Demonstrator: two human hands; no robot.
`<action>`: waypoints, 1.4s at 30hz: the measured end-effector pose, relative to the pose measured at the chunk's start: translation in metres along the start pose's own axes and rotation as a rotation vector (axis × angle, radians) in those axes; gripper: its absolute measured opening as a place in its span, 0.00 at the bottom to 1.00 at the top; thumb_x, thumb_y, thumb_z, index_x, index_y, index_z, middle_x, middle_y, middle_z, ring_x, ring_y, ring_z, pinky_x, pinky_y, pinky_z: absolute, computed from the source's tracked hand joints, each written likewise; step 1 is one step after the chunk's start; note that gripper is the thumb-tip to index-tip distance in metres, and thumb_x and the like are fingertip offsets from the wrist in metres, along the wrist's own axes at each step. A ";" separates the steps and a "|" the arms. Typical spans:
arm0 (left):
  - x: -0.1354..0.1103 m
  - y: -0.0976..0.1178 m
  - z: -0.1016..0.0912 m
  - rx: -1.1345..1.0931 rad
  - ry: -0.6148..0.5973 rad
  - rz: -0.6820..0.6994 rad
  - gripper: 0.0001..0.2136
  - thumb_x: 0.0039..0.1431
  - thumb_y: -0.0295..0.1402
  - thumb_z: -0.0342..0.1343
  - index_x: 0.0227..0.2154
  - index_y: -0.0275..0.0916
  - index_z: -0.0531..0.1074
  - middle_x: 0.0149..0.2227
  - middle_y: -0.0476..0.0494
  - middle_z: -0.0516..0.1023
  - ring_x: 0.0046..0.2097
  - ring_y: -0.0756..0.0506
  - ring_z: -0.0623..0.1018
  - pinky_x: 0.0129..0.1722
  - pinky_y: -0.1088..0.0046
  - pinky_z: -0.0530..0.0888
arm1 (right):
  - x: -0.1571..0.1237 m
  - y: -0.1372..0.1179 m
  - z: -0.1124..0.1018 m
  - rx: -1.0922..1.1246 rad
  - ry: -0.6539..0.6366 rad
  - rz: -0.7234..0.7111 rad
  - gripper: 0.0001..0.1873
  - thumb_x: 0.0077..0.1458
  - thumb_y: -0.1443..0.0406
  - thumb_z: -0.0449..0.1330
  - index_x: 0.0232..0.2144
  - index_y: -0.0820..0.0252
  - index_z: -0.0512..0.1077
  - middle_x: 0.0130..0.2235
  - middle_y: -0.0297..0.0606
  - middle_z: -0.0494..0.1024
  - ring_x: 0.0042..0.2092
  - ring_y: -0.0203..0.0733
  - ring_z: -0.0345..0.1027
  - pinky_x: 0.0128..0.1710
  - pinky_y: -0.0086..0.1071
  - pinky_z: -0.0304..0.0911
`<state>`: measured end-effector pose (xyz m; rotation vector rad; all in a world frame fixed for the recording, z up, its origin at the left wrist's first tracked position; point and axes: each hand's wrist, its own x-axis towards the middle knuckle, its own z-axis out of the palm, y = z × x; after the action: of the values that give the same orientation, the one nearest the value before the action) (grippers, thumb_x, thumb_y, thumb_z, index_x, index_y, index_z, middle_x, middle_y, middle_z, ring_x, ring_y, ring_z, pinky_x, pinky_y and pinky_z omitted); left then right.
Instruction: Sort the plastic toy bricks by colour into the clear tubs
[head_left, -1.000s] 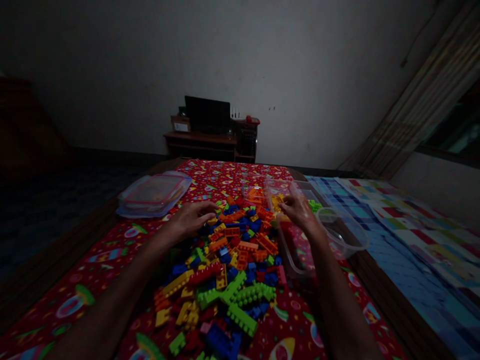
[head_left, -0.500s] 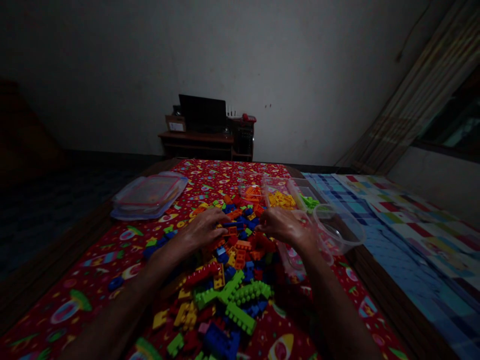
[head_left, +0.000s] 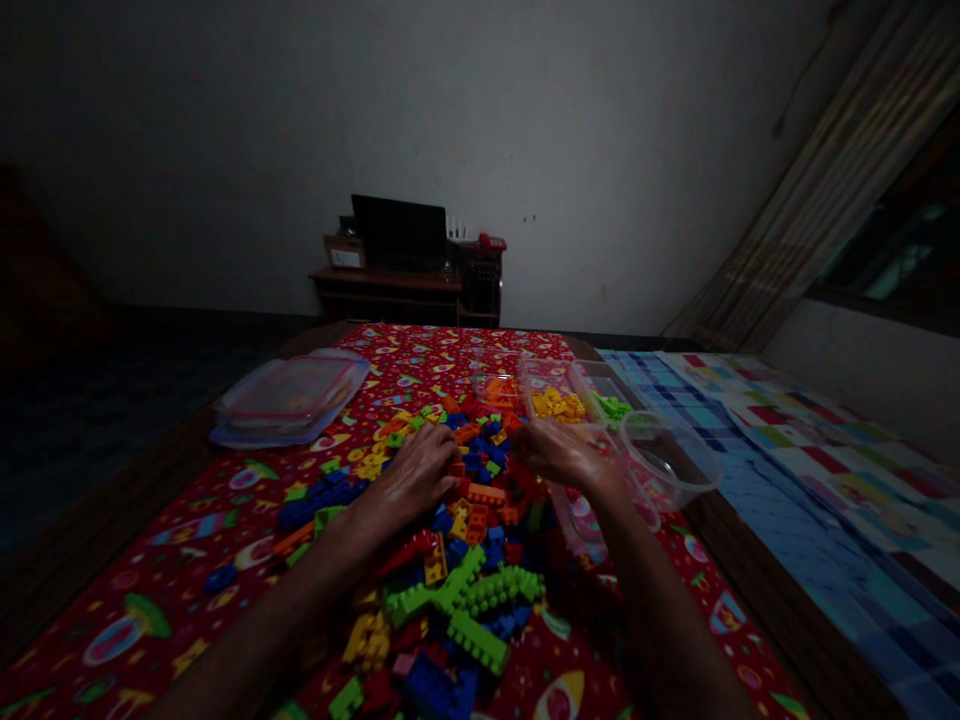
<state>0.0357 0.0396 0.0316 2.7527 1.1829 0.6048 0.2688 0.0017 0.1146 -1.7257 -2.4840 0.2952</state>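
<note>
Toy building bricks in several colours lie in a loose pile on a red patterned cloth [head_left: 405, 372]. My left hand [head_left: 420, 472] reaches into the pile's left middle, thumb and fingers closed around an orange brick [head_left: 457, 469]. On the other side my right hand [head_left: 559, 452] is curled low over the pile's right edge; its fingertips are dark, and what they hold cannot be made out. Closer to me lie joined green bricks [head_left: 480, 590], yellow bricks [head_left: 367, 640] and a large blue brick [head_left: 439, 685].
Clear boxes stand at the right: one with orange bricks [head_left: 501, 390], one with yellow bricks [head_left: 557, 404], one with green bricks [head_left: 613, 408]. A round clear tub [head_left: 694, 470] is beside them. Stacked lids [head_left: 289, 398] lie at the left. A bed [head_left: 795, 480] adjoins the right.
My left hand has drawn slightly nearer, its thumb and fingers closing on an orange brick. My right hand stays nearly in place. The view has shifted a little.
</note>
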 end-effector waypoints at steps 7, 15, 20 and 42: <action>0.009 0.009 -0.022 -0.182 0.018 -0.126 0.07 0.53 0.36 0.55 0.29 0.40 0.75 0.34 0.45 0.76 0.39 0.45 0.74 0.40 0.70 0.70 | 0.039 0.032 -0.023 0.255 0.378 0.062 0.09 0.54 0.70 0.56 0.30 0.66 0.77 0.28 0.38 0.77 0.29 0.34 0.67 0.29 0.26 0.56; 0.010 0.004 -0.032 -0.482 0.036 -0.335 0.20 0.53 0.48 0.49 0.36 0.39 0.77 0.37 0.44 0.82 0.38 0.41 0.79 0.38 0.69 0.74 | 0.088 0.025 -0.035 0.215 0.542 0.173 0.14 0.59 0.65 0.54 0.42 0.68 0.76 0.40 0.49 0.80 0.43 0.42 0.73 0.44 0.31 0.63; 0.011 0.003 -0.032 -0.577 0.048 -0.364 0.23 0.53 0.51 0.49 0.38 0.39 0.78 0.40 0.44 0.82 0.42 0.40 0.79 0.43 0.67 0.74 | 0.053 -0.008 0.001 0.411 0.296 -0.124 0.18 0.61 0.59 0.55 0.48 0.63 0.74 0.41 0.44 0.80 0.42 0.40 0.74 0.42 0.30 0.65; 0.007 0.013 -0.035 -0.822 0.128 -0.549 0.30 0.42 0.57 0.60 0.42 0.39 0.77 0.41 0.43 0.82 0.42 0.39 0.80 0.42 0.65 0.76 | 0.022 -0.032 0.018 0.186 0.256 -0.115 0.20 0.64 0.55 0.50 0.39 0.62 0.76 0.34 0.40 0.78 0.35 0.37 0.69 0.32 0.27 0.54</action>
<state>0.0355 0.0333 0.0687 1.6533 1.2558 0.9274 0.2286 0.0099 0.1037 -1.4433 -2.2817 0.2659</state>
